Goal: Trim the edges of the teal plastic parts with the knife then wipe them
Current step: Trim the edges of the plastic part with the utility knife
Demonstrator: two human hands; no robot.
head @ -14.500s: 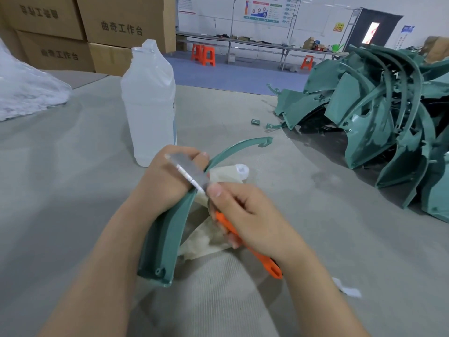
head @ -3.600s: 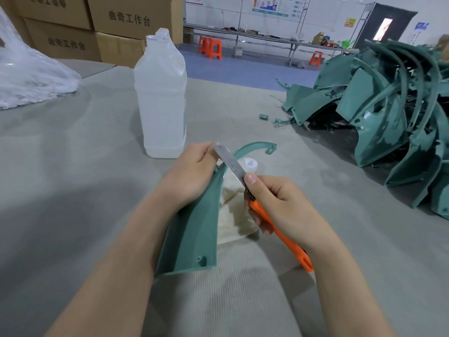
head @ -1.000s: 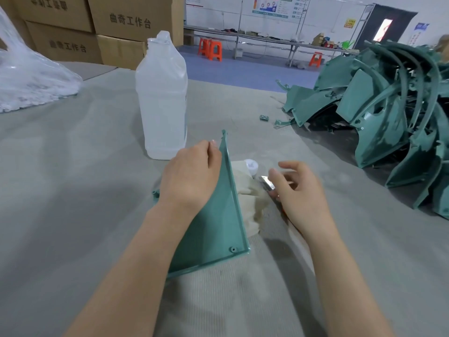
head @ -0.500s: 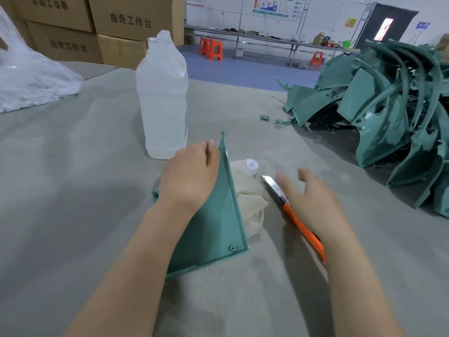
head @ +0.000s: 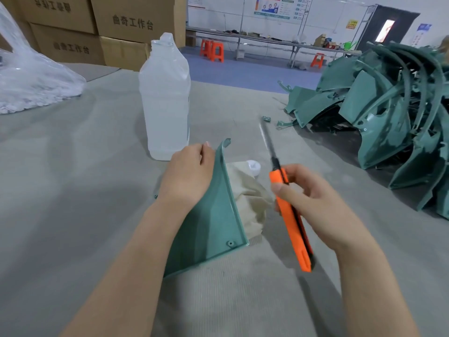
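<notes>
A broad table (head: 73, 190) covered in grey ribbed felt fills the near view. Beyond it lies a blue floor (head: 243, 71), with a long metal-framed table (head: 267, 41) against a white wall that carries a printed poster (head: 274, 7). Brown cardboard boxes (head: 131, 23) are stacked at the far left, behind a crumpled clear plastic bag (head: 31, 83).

Half a second ago the orange-handled utility knife (head: 289, 215) lay on the felt under a flat, spread right hand (head: 313, 205). Now that hand has lifted it, fingers and thumb wrapped round the handle, with the blade pointing away and motion-blurred. The left hand (head: 187, 173) has not shifted. Its fingers are bent over the back of the teal curved plastic part (head: 211, 227), gripping it so it stands on edge on the table in front of the person.

There is one part in hand, one knife and one cream cloth (head: 250, 205) bunched just right of the part. One white cap (head: 254, 166) sits behind the cloth, and one tall translucent plastic bottle (head: 166, 98) stands behind the left hand. One small teal scrap (head: 266, 118) lies further back. The heap of teal plastic parts (head: 388, 122) on the right is too tangled to count. Three orange stools (head: 211, 51) stand on the blue floor, and at least four boxes show.
</notes>
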